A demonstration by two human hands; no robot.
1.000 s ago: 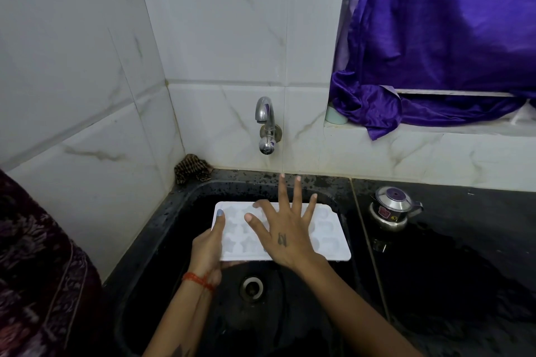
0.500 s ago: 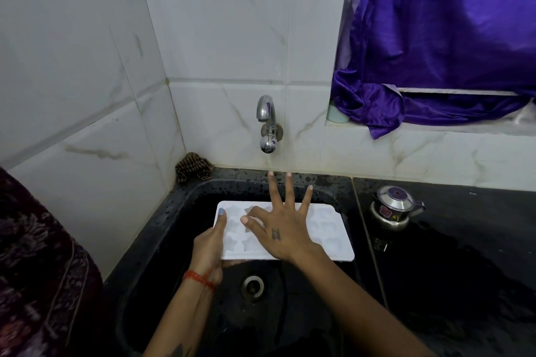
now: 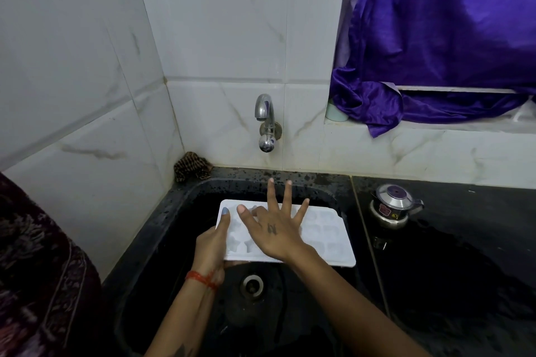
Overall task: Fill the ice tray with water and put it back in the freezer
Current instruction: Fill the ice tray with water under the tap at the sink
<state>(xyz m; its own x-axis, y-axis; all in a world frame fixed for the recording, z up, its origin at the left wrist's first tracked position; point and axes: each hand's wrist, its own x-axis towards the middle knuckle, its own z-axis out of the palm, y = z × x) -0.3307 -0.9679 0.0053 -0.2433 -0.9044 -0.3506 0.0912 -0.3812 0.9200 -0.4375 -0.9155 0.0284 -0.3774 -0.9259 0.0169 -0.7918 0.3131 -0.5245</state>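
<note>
A white ice tray [image 3: 324,238] with shaped moulds hangs level over the black sink [image 3: 162,229], below the chrome tap [image 3: 265,122]. My left hand [image 3: 213,243] grips the tray's left end, thumb on top and fingers underneath. My right hand [image 3: 275,229] lies flat over the tray's middle with its fingers spread and straight, pointing at the back wall. No water runs from the tap. Whether the moulds hold water is hard to tell.
The sink drain [image 3: 251,284] lies under the tray. A small steel kettle [image 3: 391,207] stands on the dark counter to the right. A brown scrubber [image 3: 193,166] sits in the back left corner. Purple cloth [image 3: 435,38] hangs over the sill.
My right hand has slid a little to the left across the tray and its fingers have spread wider. My left hand keeps the same grip.
</note>
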